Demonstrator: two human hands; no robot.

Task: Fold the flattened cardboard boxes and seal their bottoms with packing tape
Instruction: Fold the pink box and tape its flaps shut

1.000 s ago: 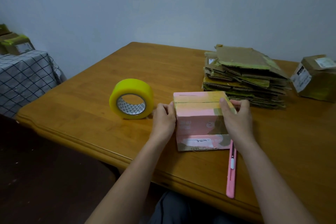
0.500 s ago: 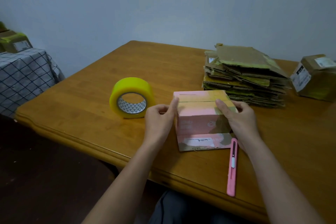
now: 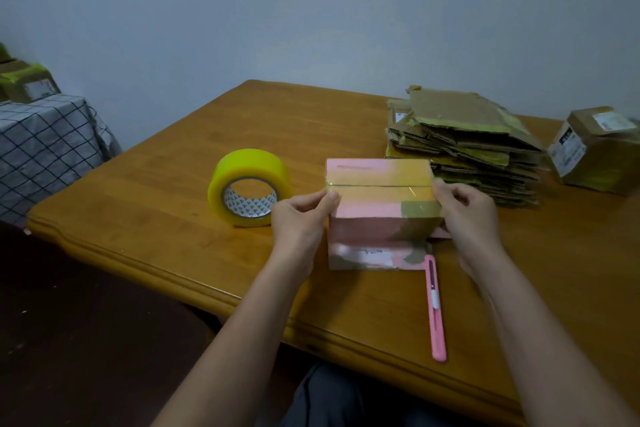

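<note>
Head view: both hands [image 3: 301,218] [image 3: 465,215] now pinch pink box [image 3: 377,211] top edges.

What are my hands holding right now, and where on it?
Both hold the pink box: the left hand pinches its upper left edge, the right hand its upper right edge, at the ends of the taped seam.

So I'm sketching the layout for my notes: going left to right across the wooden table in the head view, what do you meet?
Yellow tape roll → left hand → pink box → right hand → stack of flattened cardboard → sealed brown box.
</note>
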